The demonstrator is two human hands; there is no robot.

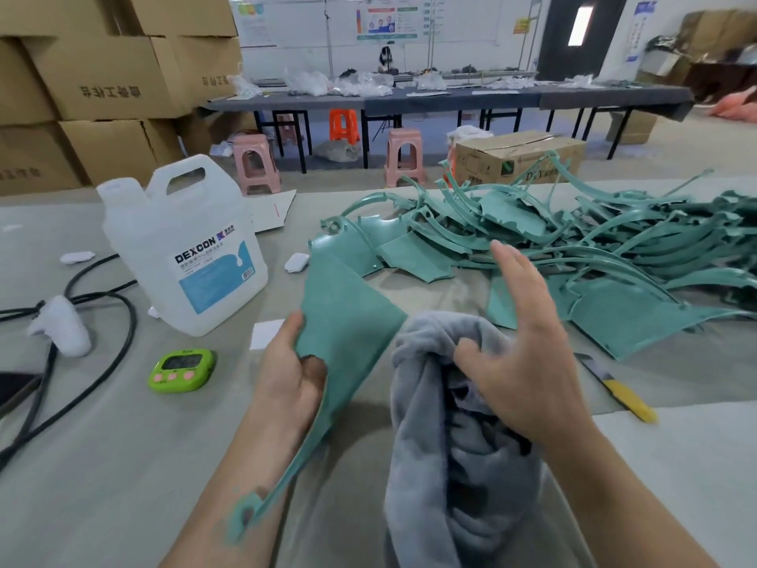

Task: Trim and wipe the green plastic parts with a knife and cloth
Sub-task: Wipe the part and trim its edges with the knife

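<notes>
Left hand (286,377) pinches green part (348,313) at lower edge. Right hand (528,362) spread, thumb touching grey cloth (422,453). Yellow knife (622,397) lies just right.

Just the one camera here, worn on the person's head, so it looks from their own eye line, forward and tilted down across the pale grey cloth-covered table (102,465). It's close in: both forearms run up from the bottom edge, and the left hand (286,375), gripping a flat green plastic part (348,321), and the right hand (528,362) sit big in the middle. Wide-angle lens, so straight lines bow. The heap of green plastic parts (594,248) lies just past the hands, to the right, and a long dark workbench (450,98) runs across the top.
</notes>
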